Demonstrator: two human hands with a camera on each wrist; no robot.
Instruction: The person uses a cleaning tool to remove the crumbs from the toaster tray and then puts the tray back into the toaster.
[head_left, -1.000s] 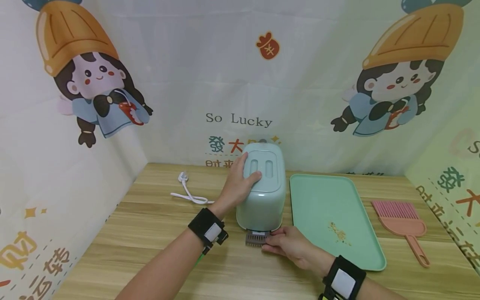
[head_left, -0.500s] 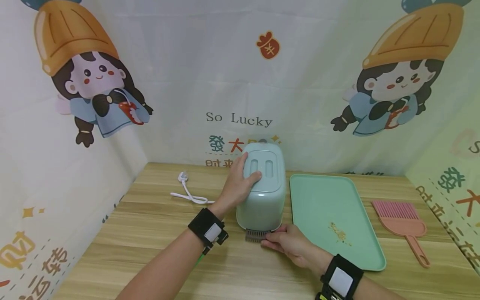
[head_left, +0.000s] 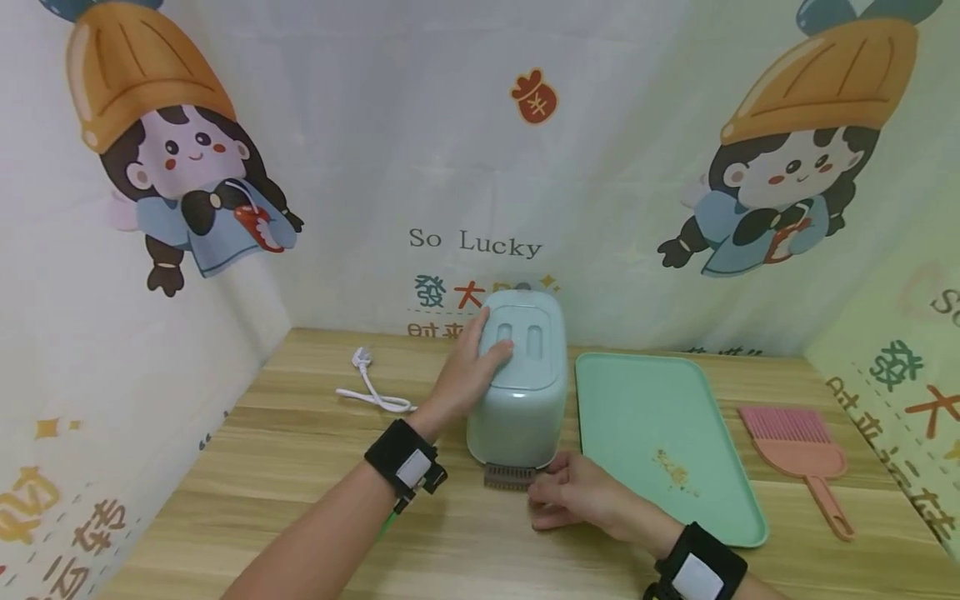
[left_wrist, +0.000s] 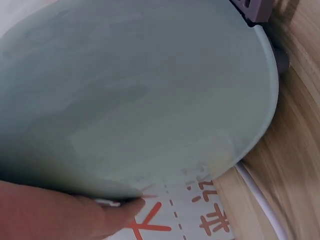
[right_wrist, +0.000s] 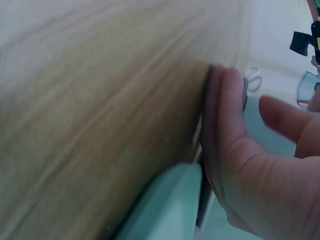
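Observation:
A mint-green toaster [head_left: 517, 421] with a lid on top stands on the wooden table in the head view. My left hand [head_left: 461, 379] holds its upper left edge, thumb on the lid and fingers along the side. A dark grey ridged crumb tray end [head_left: 508, 477] sits at the toaster's front base; part of it also shows in the left wrist view. Beside that end is my right hand [head_left: 581, 496], its thumb apart from its straight fingers [right_wrist: 230, 102] in the right wrist view. Whether a fingertip still touches the tray end is hard to see.
To the right lies a green serving tray [head_left: 637, 392] with crumbs [head_left: 672, 468] on it. Beyond it rests a pink brush [head_left: 802, 450]. The toaster's white cord and plug [head_left: 363, 367] lie to the left. A printed cloth [head_left: 375, 167] stands behind the table.
The crumb tray has slid inward to the toaster's front. My right hand has loosened and shifted slightly from its end. My left hand keeps its place on the toaster.

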